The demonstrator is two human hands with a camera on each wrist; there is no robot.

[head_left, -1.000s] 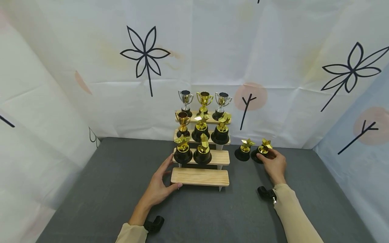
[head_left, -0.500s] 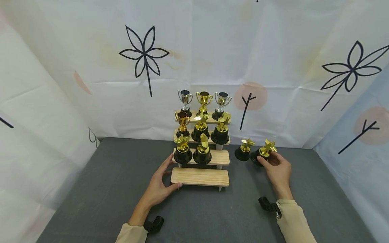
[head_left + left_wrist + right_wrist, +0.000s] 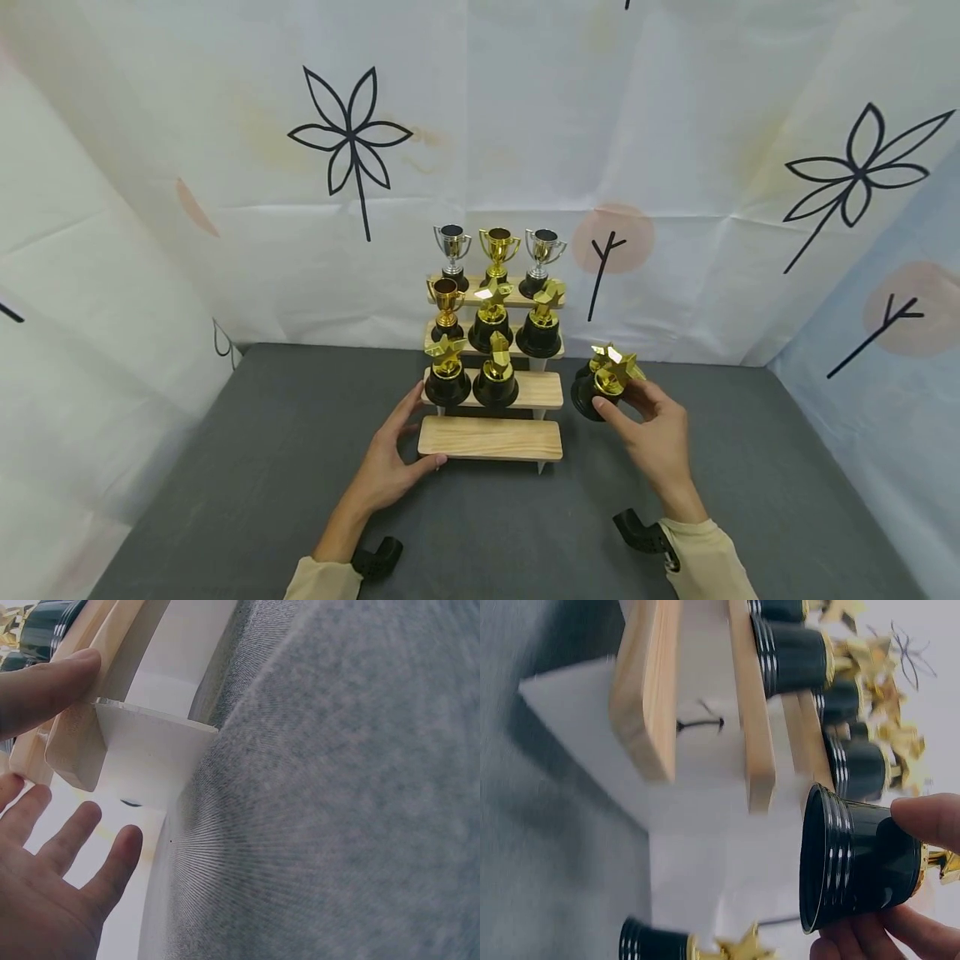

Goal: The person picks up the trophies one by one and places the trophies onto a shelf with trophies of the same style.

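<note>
A wooden stepped display stand (image 3: 489,438) bears small trophies on its upper three steps; its lowest step is bare. My left hand (image 3: 384,475) is at the stand's left side, with the thumb (image 3: 67,679) resting on a step's front edge and the other fingers stretched out beside it. My right hand (image 3: 654,435) pinches a gold star trophy (image 3: 862,859) by its black base, to the right of the stand. In the right wrist view its hollow underside tips toward the stand. Another star trophy (image 3: 656,941) stands on the table, partly hidden behind the held one in the head view.
Silver and gold cup trophies (image 3: 498,250) line the top step. A copper-gold cup (image 3: 447,302) and two star trophies share the step below; two more stars (image 3: 447,375) occupy the left and middle of the third. A white patterned cloth (image 3: 675,150) hangs behind the grey table (image 3: 262,467).
My right hand has gripped the rightmost star trophy and carried it left toward the stand, now in front of the other loose trophy. My left hand has stayed at the stand's side.
</note>
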